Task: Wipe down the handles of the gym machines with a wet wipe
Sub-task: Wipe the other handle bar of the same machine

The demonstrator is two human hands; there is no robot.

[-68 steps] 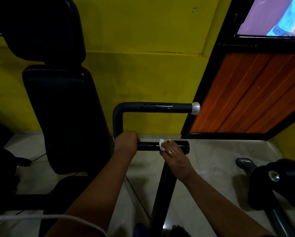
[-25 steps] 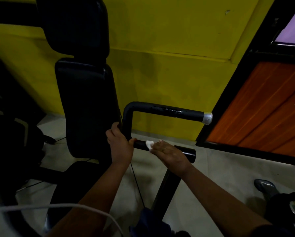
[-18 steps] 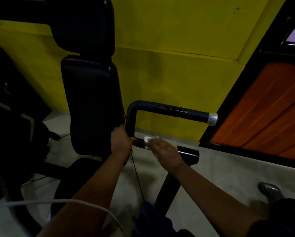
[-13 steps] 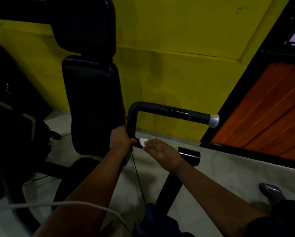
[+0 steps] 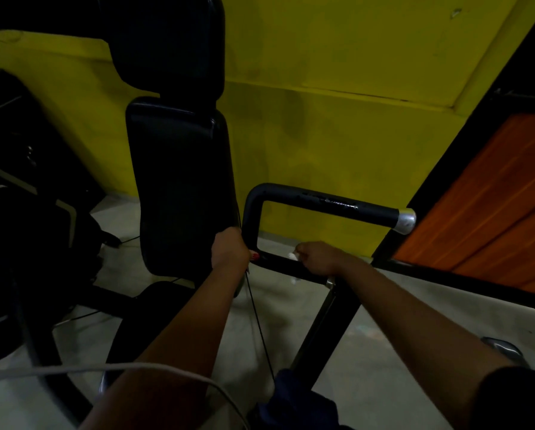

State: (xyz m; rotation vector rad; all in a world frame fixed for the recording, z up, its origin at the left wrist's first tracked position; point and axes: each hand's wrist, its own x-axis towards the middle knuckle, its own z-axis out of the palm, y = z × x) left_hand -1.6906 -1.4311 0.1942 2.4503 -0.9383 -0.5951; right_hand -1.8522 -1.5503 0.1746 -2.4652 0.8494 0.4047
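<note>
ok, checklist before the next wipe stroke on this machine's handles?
1. Wet wipe in hand: ok. The right hand pinches it, and a white corner shows.
2. Wipe against the lower bar: ok. The right hand curls over the bar with the wipe on it.
3. Machine steadied: ok. The left hand has its grip on the lower bar's left end, at the bend.
4. Room to stroke left: ok, but only a short bare stretch separates the hands.
5. Thin cable clear of the hands: cannot tell. It runs right past the left hand.
6. Upper handle already wiped: cannot tell, too dark.
</note>
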